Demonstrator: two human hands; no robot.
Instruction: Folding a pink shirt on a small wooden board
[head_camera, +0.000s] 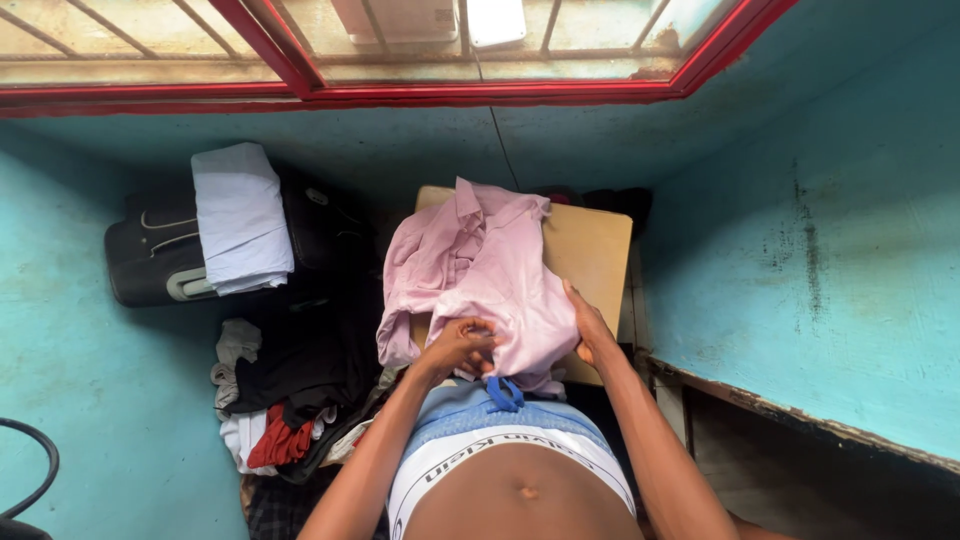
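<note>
A crumpled pale pink cotton shirt lies spread over a small tan wooden tabletop set against the turquoise wall, directly in front of the person. The left hand is closed on the shirt's near hem, fingers curled into the fabric. The right hand rests at the shirt's right edge, fingers pressed against the cloth; whether it pinches the fabric cannot be told. To the left, a black suitcase lies on the floor with a folded white cloth on top. Near it sits a heap of dark, white and red clothes. A red-framed window runs above.
</note>
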